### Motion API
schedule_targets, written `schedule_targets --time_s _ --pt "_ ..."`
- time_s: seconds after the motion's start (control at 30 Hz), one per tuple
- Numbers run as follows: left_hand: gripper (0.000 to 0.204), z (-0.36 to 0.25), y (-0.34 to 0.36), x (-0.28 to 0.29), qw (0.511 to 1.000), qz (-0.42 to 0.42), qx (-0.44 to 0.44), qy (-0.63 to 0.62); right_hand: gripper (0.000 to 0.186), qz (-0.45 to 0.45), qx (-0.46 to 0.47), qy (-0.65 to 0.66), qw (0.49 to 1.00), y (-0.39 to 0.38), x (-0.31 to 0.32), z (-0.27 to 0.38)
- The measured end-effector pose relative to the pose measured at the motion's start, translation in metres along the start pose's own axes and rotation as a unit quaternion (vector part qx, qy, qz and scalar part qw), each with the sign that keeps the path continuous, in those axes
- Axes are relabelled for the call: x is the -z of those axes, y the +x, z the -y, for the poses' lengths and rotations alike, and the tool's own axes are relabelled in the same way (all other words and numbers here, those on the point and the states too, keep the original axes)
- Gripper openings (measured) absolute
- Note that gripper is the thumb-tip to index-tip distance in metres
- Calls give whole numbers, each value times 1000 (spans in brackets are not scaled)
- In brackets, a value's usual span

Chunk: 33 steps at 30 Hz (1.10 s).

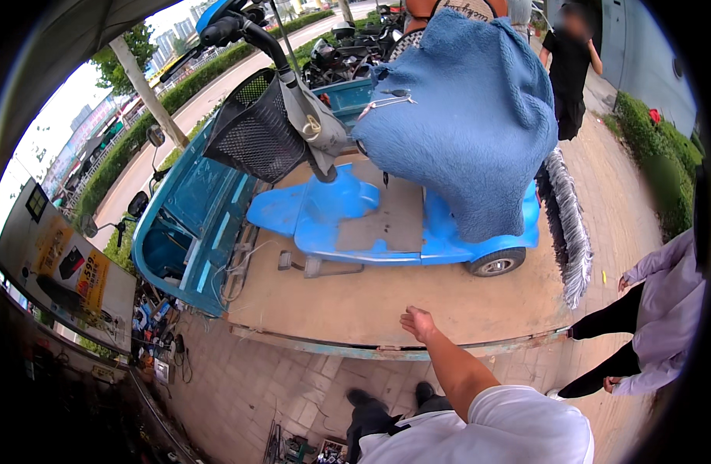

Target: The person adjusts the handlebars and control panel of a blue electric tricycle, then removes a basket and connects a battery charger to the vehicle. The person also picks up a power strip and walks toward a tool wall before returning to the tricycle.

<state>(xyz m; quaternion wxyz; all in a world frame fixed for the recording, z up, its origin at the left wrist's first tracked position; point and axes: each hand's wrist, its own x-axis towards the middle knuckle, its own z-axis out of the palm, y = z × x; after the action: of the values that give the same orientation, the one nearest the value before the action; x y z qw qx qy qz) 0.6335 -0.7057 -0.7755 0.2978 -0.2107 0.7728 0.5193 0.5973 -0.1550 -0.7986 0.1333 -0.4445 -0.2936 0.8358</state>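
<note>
My right hand [419, 323] hovers at the near side of a plywood cargo bed [332, 305], its fingers loosely bent and slightly apart, with nothing visible in them. It is apart from the blue mobility scooter [355, 220] standing on that bed. A blue fleece blanket [464, 116] hangs over the scooter's seat. At the scooter's front, a black mesh basket [259, 127] sits under the handlebar [220, 31], with a grey cloth bag [317, 124] beside it. A rear wheel [497, 262] rests on the board. My left hand is out of view.
Teal metal side walls [189, 232] bound the bed at left. A grey fringed strip [569, 232] lies along its right end. One person in a pale jacket [668, 301] stands close at right; another in black [569, 69] stands farther back. Tools [158, 332] clutter the paving at left.
</note>
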Motion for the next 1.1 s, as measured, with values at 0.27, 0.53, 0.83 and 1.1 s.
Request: schedule_targets --time_s 0.27,0.53,0.83,1.1 --pt "41 -231 136 30 991 25 -127 20 104 -152 111 408 893 108 -91 43" --pt "65 -626 222 -35 917 36 -381 -109 83 -130 180 501 836 143 -148 53" --pt "83 -801 135 -199 793 431 -269 -338 57 -85 224 526 816 175 -164 50" --pt "47 -812 106 -203 815 424 -313 -242 50 -16 215 554 804 178 -166 50"
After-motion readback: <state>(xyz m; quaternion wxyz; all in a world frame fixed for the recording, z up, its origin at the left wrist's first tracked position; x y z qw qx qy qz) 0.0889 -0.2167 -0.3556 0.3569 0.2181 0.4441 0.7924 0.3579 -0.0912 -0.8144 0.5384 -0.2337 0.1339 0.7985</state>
